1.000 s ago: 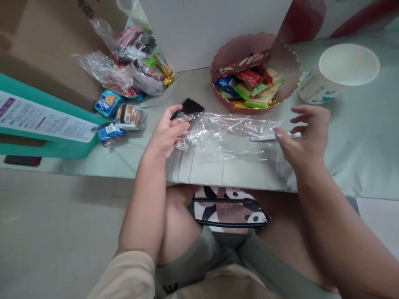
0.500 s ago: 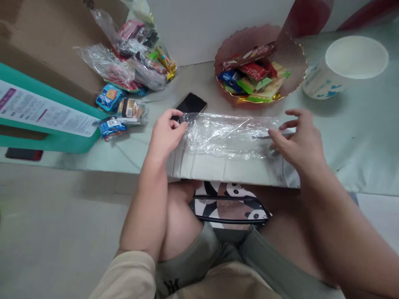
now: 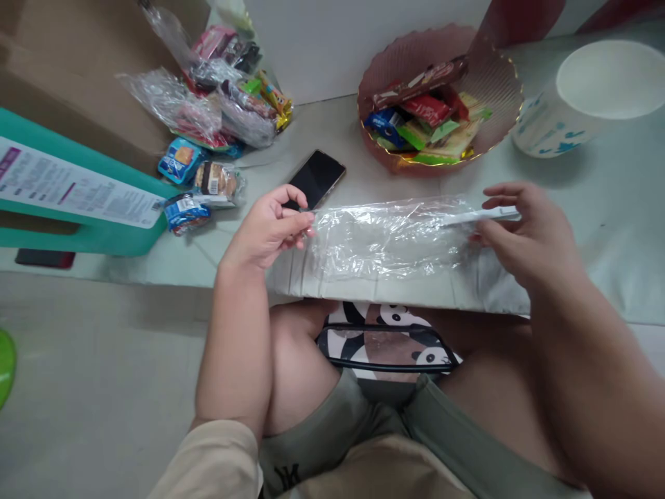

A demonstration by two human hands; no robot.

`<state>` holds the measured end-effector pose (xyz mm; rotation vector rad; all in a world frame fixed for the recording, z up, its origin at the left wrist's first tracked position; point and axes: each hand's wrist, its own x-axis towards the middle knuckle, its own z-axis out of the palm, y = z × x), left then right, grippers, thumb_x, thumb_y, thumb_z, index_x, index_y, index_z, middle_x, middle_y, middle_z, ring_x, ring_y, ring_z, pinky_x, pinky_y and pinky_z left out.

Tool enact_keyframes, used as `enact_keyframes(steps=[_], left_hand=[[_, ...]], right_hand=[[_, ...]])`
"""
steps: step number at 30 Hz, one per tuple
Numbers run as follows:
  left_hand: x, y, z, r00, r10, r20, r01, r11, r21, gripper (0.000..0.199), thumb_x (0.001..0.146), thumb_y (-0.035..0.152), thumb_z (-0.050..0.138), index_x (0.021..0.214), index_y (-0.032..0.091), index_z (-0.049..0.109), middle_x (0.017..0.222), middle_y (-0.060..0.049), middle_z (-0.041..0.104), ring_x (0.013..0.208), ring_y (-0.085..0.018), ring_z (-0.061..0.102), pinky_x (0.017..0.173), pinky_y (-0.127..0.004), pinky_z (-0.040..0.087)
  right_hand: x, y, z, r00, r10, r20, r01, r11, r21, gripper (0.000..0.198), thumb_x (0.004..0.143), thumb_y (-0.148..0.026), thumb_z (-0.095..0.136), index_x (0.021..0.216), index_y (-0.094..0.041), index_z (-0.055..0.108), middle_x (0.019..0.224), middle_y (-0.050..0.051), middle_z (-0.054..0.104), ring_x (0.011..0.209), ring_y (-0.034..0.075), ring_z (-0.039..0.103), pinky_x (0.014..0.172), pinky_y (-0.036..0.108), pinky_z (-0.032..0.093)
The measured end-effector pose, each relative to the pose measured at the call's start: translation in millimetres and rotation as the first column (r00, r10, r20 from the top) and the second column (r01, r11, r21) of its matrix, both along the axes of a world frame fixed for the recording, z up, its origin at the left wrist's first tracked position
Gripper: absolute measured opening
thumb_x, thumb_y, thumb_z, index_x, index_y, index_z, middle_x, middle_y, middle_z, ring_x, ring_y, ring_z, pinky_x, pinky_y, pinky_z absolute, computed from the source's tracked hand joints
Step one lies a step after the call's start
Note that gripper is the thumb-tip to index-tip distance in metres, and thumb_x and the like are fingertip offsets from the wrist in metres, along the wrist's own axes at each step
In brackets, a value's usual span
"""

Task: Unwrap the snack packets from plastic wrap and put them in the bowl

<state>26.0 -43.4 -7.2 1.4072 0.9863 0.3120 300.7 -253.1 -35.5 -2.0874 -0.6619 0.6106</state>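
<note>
A crinkled clear plastic bag (image 3: 387,239) stretches flat between my two hands, close to the table's front edge. My left hand (image 3: 262,225) pinches its upper left corner between thumb and fingers. At the other end, my right hand (image 3: 533,232) is closed with thumb and forefinger on a narrow white strip (image 3: 457,217), which lies along the bag's right end. Whether those fingers also grip the bag's film is hard to make out. Just behind my left hand lies a black phone (image 3: 319,177), partly covered by the fingers.
A pink scalloped bowl (image 3: 512,114) with wrapped snacks and a white paper tub (image 3: 551,128) stand at the back. On the left are a pile of packaged snacks (image 3: 223,104), a blue snack packet (image 3: 185,211) and a green-edged box (image 3: 119,235). A panda-print pouch (image 3: 387,339) sits between the legs.
My right hand has moved right, and more of the white strip shows. The left hand has shifted slightly left and down, uncovering more of the phone.
</note>
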Motion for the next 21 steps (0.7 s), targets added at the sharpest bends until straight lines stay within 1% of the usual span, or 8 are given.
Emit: enact_keyframes(steps=[2, 4, 8, 11, 13, 15, 19, 21], left_hand=[[-2, 0, 0.4, 0.998, -0.054, 0.03, 0.055, 0.998, -0.036, 0.043, 0.063, 0.026, 0.081, 0.089, 0.023, 0.047, 0.058, 0.005, 0.068, 0.035, -0.007, 0.052, 0.033, -0.016, 0.024], [-4, 1, 0.3, 0.992, -0.116, 0.039, 0.118, 0.991, -0.057, 0.045, 0.063, 0.026, 0.083, 0.09, 0.023, 0.047, 0.061, 0.003, 0.072, 0.035, -0.007, 0.053, 0.033, -0.015, 0.025], [-7, 1, -1.2, 0.971, -0.239, 0.01, 0.239, 0.968, -0.081, 0.035, 0.065, 0.024, 0.085, 0.087, 0.02, 0.059, 0.064, 0.0, 0.075, 0.036, -0.006, 0.055, 0.033, -0.014, 0.027], [-9, 2, -2.8, 0.945, -0.327, -0.03, 0.323, 0.942, -0.092, 0.021, 0.066, 0.022, 0.085, 0.078, 0.017, 0.068, 0.064, -0.002, 0.076, 0.038, -0.005, 0.056, 0.033, -0.013, 0.029], [-11, 3, -3.5, 0.908, -0.415, -0.06, 0.407, 0.907, -0.107, 0.014, 0.068, 0.021, 0.085, 0.076, 0.016, 0.074, 0.065, -0.002, 0.077, 0.04, -0.006, 0.059, 0.035, -0.013, 0.034], [-13, 5, -3.9, 0.852, -0.52, -0.065, 0.505, 0.847, -0.166, 0.01, 0.069, 0.019, 0.083, 0.077, 0.018, 0.078, 0.067, -0.002, 0.079, 0.043, -0.008, 0.063, 0.04, -0.014, 0.043], [-13, 7, -3.7, 0.754, -0.657, 0.001, 0.626, 0.718, -0.305, 0.011, 0.069, 0.017, 0.083, 0.08, 0.021, 0.081, 0.07, -0.002, 0.08, 0.048, -0.01, 0.069, 0.05, -0.017, 0.054], [-12, 7, -3.4, 0.752, -0.659, 0.03, 0.636, 0.712, -0.297, 0.011, 0.069, 0.019, 0.085, 0.079, 0.021, 0.082, 0.069, -0.002, 0.08, 0.048, -0.011, 0.069, 0.05, -0.017, 0.054]], right_hand=[[1, -2, -2, 0.997, 0.019, -0.074, -0.018, 1.0, 0.021, 0.059, 0.065, -0.038, 0.07, 0.121, -0.026, 0.061, 0.12, 0.005, 0.066, 0.063, 0.013, 0.07, 0.054, 0.029, 0.053], [-1, -2, -2, 0.991, 0.064, -0.114, -0.061, 0.998, 0.028, 0.067, 0.061, -0.045, 0.076, 0.123, -0.026, 0.059, 0.125, 0.006, 0.065, 0.064, 0.014, 0.071, 0.055, 0.03, 0.055], [-5, -1, 4, 0.987, 0.114, -0.109, -0.111, 0.993, 0.039, 0.062, 0.057, -0.042, 0.076, 0.115, -0.026, 0.063, 0.123, 0.004, 0.066, 0.058, 0.007, 0.06, 0.05, 0.025, 0.043], [-2, -1, 8, 0.983, 0.132, -0.13, -0.135, 0.991, -0.011, 0.056, 0.056, -0.042, 0.072, 0.109, -0.025, 0.066, 0.123, 0.004, 0.066, 0.057, 0.006, 0.056, 0.05, 0.025, 0.039], [2, -2, 9, 0.982, 0.14, -0.124, -0.149, 0.987, -0.063, 0.056, 0.055, -0.042, 0.07, 0.108, -0.026, 0.067, 0.124, 0.004, 0.066, 0.06, 0.008, 0.058, 0.055, 0.026, 0.042], [7, -3, 8, 0.98, 0.152, -0.126, -0.165, 0.982, -0.097, 0.058, 0.054, -0.041, 0.07, 0.11, -0.026, 0.067, 0.124, 0.003, 0.067, 0.064, 0.01, 0.061, 0.059, 0.027, 0.045], [13, -6, 6, 0.963, 0.221, -0.156, -0.239, 0.965, -0.11, 0.058, 0.055, -0.034, 0.066, 0.112, -0.027, 0.066, 0.12, 0.003, 0.068, 0.058, 0.01, 0.057, 0.051, 0.027, 0.04], [14, -7, 6, 0.958, 0.244, -0.153, -0.259, 0.962, -0.09, 0.058, 0.056, -0.031, 0.063, 0.114, -0.027, 0.065, 0.112, 0.002, 0.069, 0.051, 0.007, 0.048, 0.046, 0.026, 0.033]])
